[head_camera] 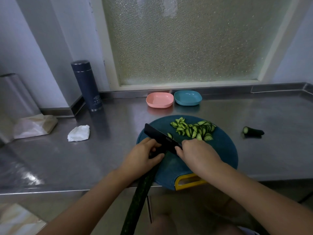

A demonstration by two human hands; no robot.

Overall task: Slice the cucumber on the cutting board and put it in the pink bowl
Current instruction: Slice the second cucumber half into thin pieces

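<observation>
my left hand (144,154) grips the cucumber (144,187); my right hand (196,152) is closed on the knife (160,137) over the board (225,150) (slices (194,128) piled behind), pink bowl (160,100) empty.

Both forearms fwd; left hand (144,153) & right hand (196,153) curled, knuckles up.

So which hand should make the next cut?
The right hand: it grips the knife over the cutting board, while the left hand holds the cucumber.
</observation>
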